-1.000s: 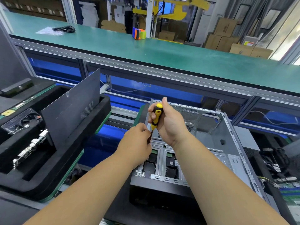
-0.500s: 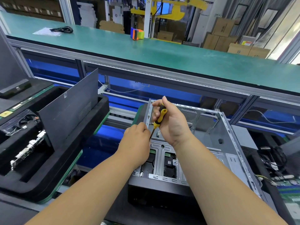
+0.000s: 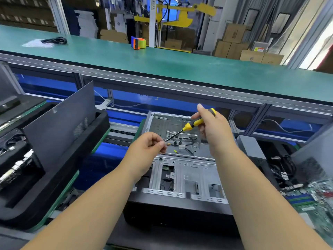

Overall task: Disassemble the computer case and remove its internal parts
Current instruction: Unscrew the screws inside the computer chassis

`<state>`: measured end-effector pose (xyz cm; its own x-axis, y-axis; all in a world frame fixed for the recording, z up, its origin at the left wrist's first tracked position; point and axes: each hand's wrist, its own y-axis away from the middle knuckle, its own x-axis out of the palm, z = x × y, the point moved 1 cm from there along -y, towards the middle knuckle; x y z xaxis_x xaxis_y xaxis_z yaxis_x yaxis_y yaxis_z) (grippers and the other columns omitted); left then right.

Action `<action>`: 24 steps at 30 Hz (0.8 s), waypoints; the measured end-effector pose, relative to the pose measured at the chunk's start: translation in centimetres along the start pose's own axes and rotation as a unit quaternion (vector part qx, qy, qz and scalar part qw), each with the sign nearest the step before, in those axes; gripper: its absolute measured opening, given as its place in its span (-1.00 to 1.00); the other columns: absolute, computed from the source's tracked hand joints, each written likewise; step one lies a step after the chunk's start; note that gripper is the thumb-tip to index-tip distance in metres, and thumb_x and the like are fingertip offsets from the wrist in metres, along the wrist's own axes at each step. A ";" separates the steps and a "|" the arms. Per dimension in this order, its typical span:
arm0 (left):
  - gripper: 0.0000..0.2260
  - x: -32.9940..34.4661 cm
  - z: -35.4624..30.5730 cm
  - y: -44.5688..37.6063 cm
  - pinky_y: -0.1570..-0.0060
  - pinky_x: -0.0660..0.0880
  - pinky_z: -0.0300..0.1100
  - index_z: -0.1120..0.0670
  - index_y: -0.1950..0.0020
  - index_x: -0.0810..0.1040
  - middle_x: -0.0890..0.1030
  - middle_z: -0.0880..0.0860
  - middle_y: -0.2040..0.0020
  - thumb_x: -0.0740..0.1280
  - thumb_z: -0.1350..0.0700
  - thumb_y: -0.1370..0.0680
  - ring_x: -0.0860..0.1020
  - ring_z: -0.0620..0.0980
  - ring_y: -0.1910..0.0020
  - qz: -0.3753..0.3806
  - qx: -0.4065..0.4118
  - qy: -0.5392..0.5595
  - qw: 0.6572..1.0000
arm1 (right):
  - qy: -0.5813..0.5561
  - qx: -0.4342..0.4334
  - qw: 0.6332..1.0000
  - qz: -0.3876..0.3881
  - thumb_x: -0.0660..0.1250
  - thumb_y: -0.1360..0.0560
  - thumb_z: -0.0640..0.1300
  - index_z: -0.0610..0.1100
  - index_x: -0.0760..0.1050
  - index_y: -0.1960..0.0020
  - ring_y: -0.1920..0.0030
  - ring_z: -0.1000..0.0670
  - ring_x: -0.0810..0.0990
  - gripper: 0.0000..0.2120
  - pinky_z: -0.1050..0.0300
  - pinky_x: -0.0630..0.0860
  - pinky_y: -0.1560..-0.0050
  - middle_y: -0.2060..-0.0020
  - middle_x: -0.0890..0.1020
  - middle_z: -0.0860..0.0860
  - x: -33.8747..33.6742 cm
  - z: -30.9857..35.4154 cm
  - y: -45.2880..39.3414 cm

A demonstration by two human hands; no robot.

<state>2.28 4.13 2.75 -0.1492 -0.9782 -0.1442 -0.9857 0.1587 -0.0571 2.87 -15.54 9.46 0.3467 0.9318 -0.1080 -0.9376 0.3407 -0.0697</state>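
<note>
one open computer case lies on its side at the near edge of the workstation, its bare metal interior facing up, with a few loose cables inside toward its far wall. one screwdriver with a yellow-and-black handle is gripped in the right hand, fingers curled round the handle, shaft slanting down and left. the left hand pinches thumb against forefinger at the shaft tip; a screw may sit between them, but it is too small to tell. one dark side panel stands tilted in the black foam tray to the left. one circuit board lies at the right edge. one tape dispenser and one black cord rest on the green shelf beyond. compared with half a second earlier, the right hand has lifted and swung rightward, turning the screwdriver from near upright to slanted, and both hands now hang above the case.
</note>
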 end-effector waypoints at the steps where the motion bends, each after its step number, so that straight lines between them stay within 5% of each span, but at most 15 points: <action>1: -0.91 0.8 -0.4 0.1 0.11 0.53 -0.30 0.11 0.06 0.54 0.68 -0.04 0.23 0.29 0.26 -0.60 0.65 -0.14 0.19 -0.005 -0.003 0.046 0.999 | -0.030 0.013 0.999 0.004 0.33 -0.50 0.22 -0.02 0.64 0.31 0.47 0.09 0.37 -0.63 0.23 0.32 0.46 0.43 0.52 -0.02 -1.1 -0.2 0.0; 6: -0.88 7.0 -2.1 1.0 0.10 0.52 -0.28 0.14 0.08 0.50 0.63 0.03 0.25 0.27 0.34 -0.59 0.62 -0.13 0.25 -0.023 -0.029 0.122 0.992 | -0.139 0.043 0.988 -0.041 0.36 -0.53 0.12 -0.05 0.63 0.33 0.50 0.11 0.43 -0.65 0.27 0.37 0.49 0.46 0.55 0.03 -7.8 -1.4 0.7; 9: -0.90 12.5 -2.9 1.8 0.11 0.50 -0.34 0.12 0.06 0.51 0.61 0.09 0.22 0.32 0.31 -0.57 0.61 -0.15 0.24 0.026 -0.026 0.051 0.998 | -0.177 0.030 0.981 -0.068 0.36 -0.54 0.07 -0.17 0.58 0.09 0.47 0.12 0.45 -0.72 0.30 0.38 0.47 0.44 0.59 0.06 -13.4 -2.2 1.3; 12: -0.86 19.5 -3.4 2.7 0.22 0.47 -0.33 0.03 0.10 0.53 0.59 0.02 0.22 0.39 0.27 -0.53 0.57 -0.10 0.24 0.105 0.003 -0.075 0.992 | -0.188 0.027 0.977 -0.097 0.36 -0.56 0.00 -0.20 0.55 0.07 0.47 0.11 0.45 -0.76 0.31 0.37 0.49 0.45 0.59 0.06 -19.5 -3.0 1.9; 16: -0.88 28.5 -3.6 4.4 0.12 0.51 -0.14 -0.05 0.18 0.53 0.59 -0.09 0.27 0.44 0.08 -0.49 0.55 -0.06 0.23 0.203 0.099 -0.255 0.940 | -0.198 0.031 0.972 -0.127 0.37 -0.56 -0.03 -0.13 0.53 0.15 0.50 0.12 0.44 -0.80 0.30 0.34 0.52 0.46 0.56 0.02 -26.7 -4.6 2.8; 19: -0.88 33.5 -3.3 5.6 0.18 0.49 -0.13 -0.10 0.19 0.49 0.57 -0.10 0.24 0.39 -0.06 -0.50 0.54 -0.04 0.17 0.233 0.166 -0.400 0.871 | -0.196 0.029 0.971 -0.136 0.37 -0.55 -0.01 -0.17 0.54 0.08 0.49 0.14 0.44 -0.79 0.31 0.35 0.52 0.43 0.60 0.03 -31.0 -6.1 3.2; 24: -0.88 38.3 -2.1 6.3 0.15 0.52 -0.08 -0.10 0.16 0.49 0.59 -0.06 0.15 0.33 -0.06 -0.56 0.55 0.01 0.13 0.258 0.165 -0.478 0.823 | -0.173 0.051 0.973 -0.146 0.39 -0.43 0.10 -0.12 0.59 0.12 0.46 0.11 0.44 -0.73 0.29 0.37 0.49 0.37 0.61 -0.02 -35.3 -8.2 4.0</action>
<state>-9.81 -32.64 -1.08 -0.2544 -0.2421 -0.9363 -0.7122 0.7019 0.0120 -12.92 -48.12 4.82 0.5842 0.7741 0.2437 -0.8051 0.5907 0.0536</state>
